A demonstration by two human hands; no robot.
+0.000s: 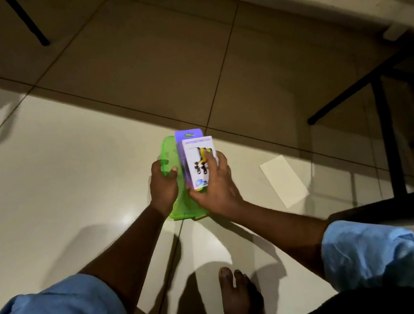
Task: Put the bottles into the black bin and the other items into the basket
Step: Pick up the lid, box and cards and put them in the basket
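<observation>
A translucent green plastic container (169,149) is held above the tiled floor at mid-frame. My left hand (163,185) grips its left edge, thumb over the rim. A small white and purple retail box (196,157) with pictures of small gadgets sits over the container's right side. My right hand (215,183) grips this box, fingers curled over its front and right side. No bottle and no black bin appear in this view.
A flat white card or sheet (283,180) lies on the floor to the right. Black table legs (386,131) stand at right, another leg (27,22) at top left. My bare foot (238,297) is below the hands.
</observation>
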